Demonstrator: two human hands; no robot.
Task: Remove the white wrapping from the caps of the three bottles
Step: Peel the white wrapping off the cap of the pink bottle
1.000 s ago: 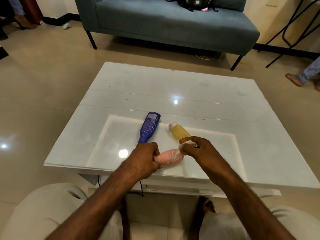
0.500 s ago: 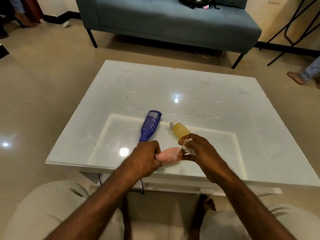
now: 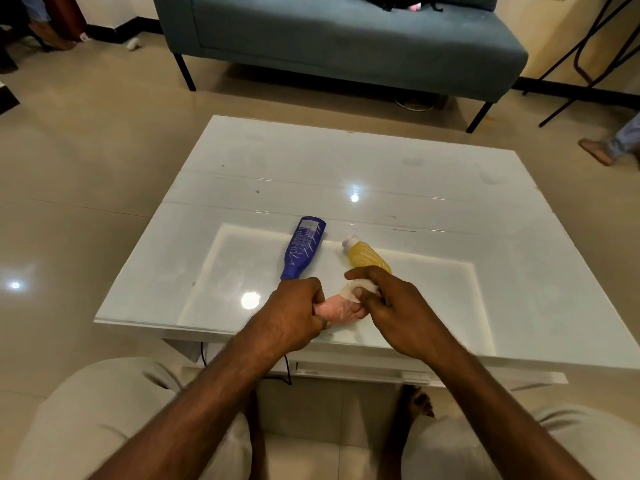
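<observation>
A pink bottle [image 3: 335,308] lies sideways just above the near edge of the white glass table [image 3: 381,174]. My left hand [image 3: 294,315] grips its bottom end. My right hand [image 3: 391,303] pinches the white wrapping [image 3: 349,291] on its cap end. Behind them a blue bottle [image 3: 304,245] lies flat, its cap end hidden behind my left hand. To its right lies a yellow bottle [image 3: 367,256], pale cap pointing away from me and its near end hidden behind my right hand.
A grey-blue sofa [image 3: 339,39] stands beyond the table with a dark bag on it. A person's bare foot [image 3: 597,150] rests on the floor at the right. Black metal legs [image 3: 588,57] stand at the far right. My knees are below the table edge.
My right hand has shifted slightly around the cap end, and its fingers now cover more of the white wrapping. The left hand keeps its hold on the pink bottle.
</observation>
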